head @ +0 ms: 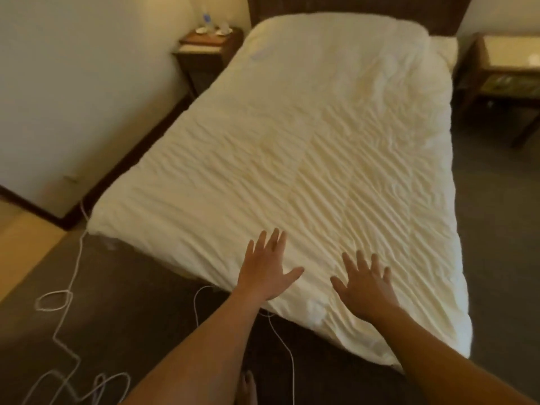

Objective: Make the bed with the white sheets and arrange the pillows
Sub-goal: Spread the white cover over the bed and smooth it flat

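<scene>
White sheet [306, 147] is seen spread and heavily wrinkled across the middle of the view. It is bounded by a pale wall at 9 o'clock and grey floor at 3 o'clock. Its long axis is laid from the foot edge at about 6 o'clock, nearest the person, up to the head end at about 12 to 1 o'clock. There a dark headboard [350, 7] is met. The foot edge is slanted, sitting lower at 5 o'clock than at 8 o'clock.

At 8 o'clock a thin white cord [73, 273] is looped over the dark floor. At 11 o'clock a wooden bedside table [210, 54] is set against the wall. A bottle [207, 20] and some small blurred dishes are carried on top of it.

Near 6 o'clock the left hand [268, 273] is laid flat on the sheet just inside the foot edge, with fingers straight and spread apart and nothing gripped. Just beside it, toward 5 o'clock, the right hand [365, 287] is placed the same way, palm down with fingers splayed. Both sets of fingers are pointed toward the head end.

At 1 o'clock a white pillow [444, 49] is seen past the sheet's corner. At 2 o'clock a second table [508, 74] is placed.
</scene>
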`<move>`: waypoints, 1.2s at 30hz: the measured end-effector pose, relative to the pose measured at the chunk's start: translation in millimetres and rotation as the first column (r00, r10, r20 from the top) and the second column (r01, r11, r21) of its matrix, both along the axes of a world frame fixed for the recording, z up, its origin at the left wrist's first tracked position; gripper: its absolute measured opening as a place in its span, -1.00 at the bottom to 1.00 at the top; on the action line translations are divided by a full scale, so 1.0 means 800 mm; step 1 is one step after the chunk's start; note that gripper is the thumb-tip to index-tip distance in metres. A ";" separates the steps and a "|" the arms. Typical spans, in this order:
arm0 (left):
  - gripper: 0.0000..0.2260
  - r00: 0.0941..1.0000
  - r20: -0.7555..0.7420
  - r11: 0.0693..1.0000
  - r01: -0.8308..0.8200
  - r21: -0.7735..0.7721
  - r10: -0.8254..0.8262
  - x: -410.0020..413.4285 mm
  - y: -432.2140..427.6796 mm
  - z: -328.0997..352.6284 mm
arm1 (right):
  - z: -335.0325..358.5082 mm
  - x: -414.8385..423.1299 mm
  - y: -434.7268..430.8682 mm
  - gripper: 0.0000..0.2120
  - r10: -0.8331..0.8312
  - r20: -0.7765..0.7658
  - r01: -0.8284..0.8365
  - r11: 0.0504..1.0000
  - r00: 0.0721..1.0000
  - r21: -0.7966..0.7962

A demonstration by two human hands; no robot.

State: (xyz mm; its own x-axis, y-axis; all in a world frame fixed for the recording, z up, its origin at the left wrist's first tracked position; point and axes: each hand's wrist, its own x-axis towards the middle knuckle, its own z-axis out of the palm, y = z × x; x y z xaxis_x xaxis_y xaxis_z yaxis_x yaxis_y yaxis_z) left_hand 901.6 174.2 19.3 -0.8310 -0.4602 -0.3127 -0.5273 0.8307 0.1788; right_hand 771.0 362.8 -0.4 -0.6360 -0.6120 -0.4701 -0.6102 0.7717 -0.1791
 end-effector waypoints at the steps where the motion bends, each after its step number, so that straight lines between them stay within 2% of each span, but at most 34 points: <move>1: -0.15 0.999 -0.017 0.999 -0.052 0.002 0.052 0.015 -0.025 0.012 | 0.018 0.008 -0.041 -0.30 0.015 0.000 -0.015 1.000 1.000 -0.022; 5: -0.14 0.994 0.089 0.998 -0.069 -0.009 0.070 0.070 -0.125 0.037 | 0.076 0.034 -0.202 -0.29 0.089 -0.023 -0.091 0.991 0.996 -0.096; 14: -0.14 0.996 0.050 0.996 -0.075 -0.041 0.077 0.097 -0.386 0.076 | 0.122 0.060 -0.493 -0.27 0.093 -0.016 -0.094 0.985 0.996 -0.147; 21: -0.14 0.988 0.099 0.992 -0.110 -0.068 0.116 0.097 -0.572 0.050 | 0.078 0.054 -0.679 -0.26 0.149 -0.013 -0.150 0.978 0.989 -0.143; 25: -0.15 0.990 0.104 0.992 -0.081 -0.097 0.091 0.069 -0.675 0.024 | 0.037 0.033 -0.779 -0.25 0.125 0.026 -0.121 0.984 0.992 -0.129; 36: -0.17 0.991 0.117 0.993 0.077 -0.090 -0.066 -0.016 -0.901 -0.067 | -0.066 -0.023 -0.960 -0.24 0.010 0.067 -0.006 0.998 0.998 -0.067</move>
